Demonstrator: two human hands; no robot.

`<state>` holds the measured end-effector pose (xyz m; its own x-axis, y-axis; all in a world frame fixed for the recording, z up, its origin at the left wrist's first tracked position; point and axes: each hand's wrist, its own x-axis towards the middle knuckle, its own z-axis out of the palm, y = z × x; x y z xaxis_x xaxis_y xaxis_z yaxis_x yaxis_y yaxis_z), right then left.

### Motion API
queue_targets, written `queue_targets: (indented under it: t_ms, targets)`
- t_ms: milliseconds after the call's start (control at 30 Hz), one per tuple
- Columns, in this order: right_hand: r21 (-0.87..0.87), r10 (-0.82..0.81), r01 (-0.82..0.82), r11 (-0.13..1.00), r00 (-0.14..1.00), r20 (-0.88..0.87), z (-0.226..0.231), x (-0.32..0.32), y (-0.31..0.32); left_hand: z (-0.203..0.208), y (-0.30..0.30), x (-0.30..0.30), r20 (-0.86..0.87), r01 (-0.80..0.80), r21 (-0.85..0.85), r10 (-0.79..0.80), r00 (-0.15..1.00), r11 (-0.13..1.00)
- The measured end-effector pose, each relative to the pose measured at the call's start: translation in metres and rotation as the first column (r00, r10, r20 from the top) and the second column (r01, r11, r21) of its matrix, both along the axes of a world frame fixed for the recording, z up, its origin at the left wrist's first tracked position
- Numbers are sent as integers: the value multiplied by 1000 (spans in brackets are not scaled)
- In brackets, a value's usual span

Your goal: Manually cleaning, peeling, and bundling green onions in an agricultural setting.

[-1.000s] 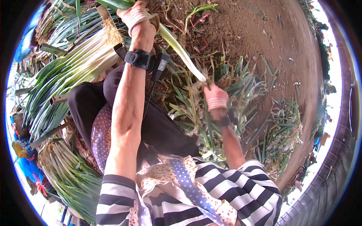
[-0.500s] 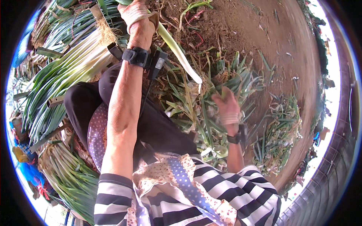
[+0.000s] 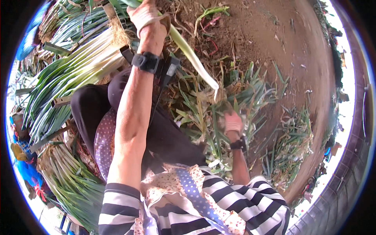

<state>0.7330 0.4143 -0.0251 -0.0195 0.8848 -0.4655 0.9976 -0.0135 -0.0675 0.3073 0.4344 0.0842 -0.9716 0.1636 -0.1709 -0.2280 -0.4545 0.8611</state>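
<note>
My left hand (image 3: 145, 17), in a pale glove, is closed round a long green onion (image 3: 194, 60) near the top of the view. The stalk slants down to the right, its white root end pointing toward my other hand. Lower and to the right, my gloved right hand (image 3: 234, 123) is just below that root end, over a heap of stripped onion leaves (image 3: 250, 92). Motion smears its fingers, so whether they grip anything cannot be made out. Both wrists wear dark straps.
A bundle of trimmed green onions (image 3: 86, 62) lies on a metal rack (image 3: 60, 102) to my left. More onions (image 3: 72, 176) are piled below it. Another leaf heap (image 3: 291, 141) lies on the brown soil (image 3: 270, 35) at the right. My dark-trousered knees are between rack and heap.
My left hand and the onion have shifted slightly right and down. My right hand has moved down and a little left, away from the root end.
</note>
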Motion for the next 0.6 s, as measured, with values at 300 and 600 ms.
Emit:
queue_targets:
  t_ms: [300,600]
  targets:
    - [804,621,-204,559,746,-242,37,-92,12,7,5,29,128,-3,-5,3,992,1000]
    - [257,-120,289,922,845,-521,-72,-91,68,22,9,70,395,33,204,-113,912,978]
